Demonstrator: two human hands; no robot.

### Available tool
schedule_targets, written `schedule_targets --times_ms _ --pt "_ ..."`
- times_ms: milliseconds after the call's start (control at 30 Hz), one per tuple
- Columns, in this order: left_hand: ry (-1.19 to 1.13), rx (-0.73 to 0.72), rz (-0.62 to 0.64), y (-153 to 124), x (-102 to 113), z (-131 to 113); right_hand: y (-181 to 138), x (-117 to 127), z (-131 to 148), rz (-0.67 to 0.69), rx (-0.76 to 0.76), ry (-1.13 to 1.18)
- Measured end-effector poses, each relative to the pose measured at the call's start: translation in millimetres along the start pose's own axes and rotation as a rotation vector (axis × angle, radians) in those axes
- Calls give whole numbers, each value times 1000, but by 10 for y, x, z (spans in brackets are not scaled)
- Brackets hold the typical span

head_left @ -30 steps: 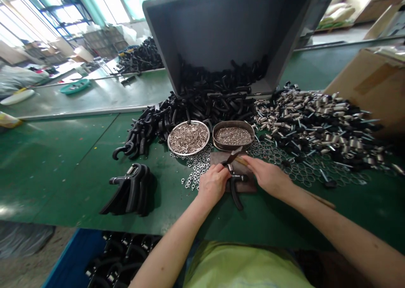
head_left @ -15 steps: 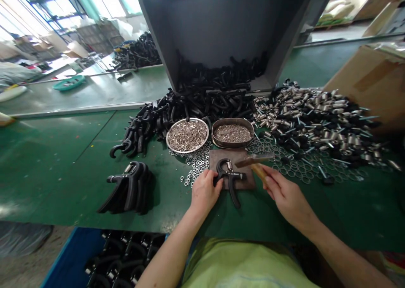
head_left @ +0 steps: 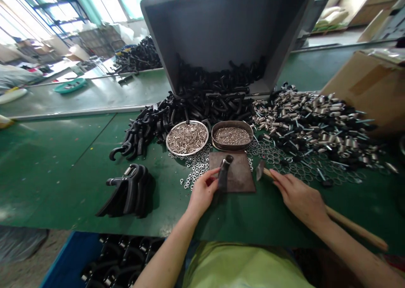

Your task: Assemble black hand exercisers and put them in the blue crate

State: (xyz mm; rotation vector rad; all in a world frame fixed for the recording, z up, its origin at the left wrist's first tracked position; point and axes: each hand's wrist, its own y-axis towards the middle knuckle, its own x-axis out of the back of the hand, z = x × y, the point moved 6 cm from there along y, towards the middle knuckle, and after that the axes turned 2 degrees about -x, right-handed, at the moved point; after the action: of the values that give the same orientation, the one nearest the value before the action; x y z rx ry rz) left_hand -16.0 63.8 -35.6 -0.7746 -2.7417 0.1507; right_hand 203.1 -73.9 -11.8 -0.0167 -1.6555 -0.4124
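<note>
My left hand is closed on a black hand grip strengthener, which stands on edge over a brown metal plate. Seen end-on, most of the strengthener's shape is hidden. To the right of the plate, my right hand grips a hammer close to its head, and the wooden handle runs back under the wrist. The hammer head hangs just off the plate, apart from the strengthener. A stack of several assembled hand grips stands on the green table to the left.
Behind the plate are a round dish of pins and an oval tin of small metal parts. Nuts, rings and a heap of springs and knobs lie around. A grey bin leans behind; a blue crate sits below.
The hand grip strengthener has gone from lying flat on the plate to standing on edge in my left hand. My right hand has lowered the hammer and moved it rightward off the plate.
</note>
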Motion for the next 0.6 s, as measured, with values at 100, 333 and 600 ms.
schedule_targets --times_ms 100,333,600 --pt "-467 239 61 -131 -244 118 185 30 -43 -16 50 69" --pt "-619 288 143 -448 -444 -76 1500 -22 293 100 130 281" --pt "-53 -81 47 61 43 -459 2173 -522 500 354 121 234"
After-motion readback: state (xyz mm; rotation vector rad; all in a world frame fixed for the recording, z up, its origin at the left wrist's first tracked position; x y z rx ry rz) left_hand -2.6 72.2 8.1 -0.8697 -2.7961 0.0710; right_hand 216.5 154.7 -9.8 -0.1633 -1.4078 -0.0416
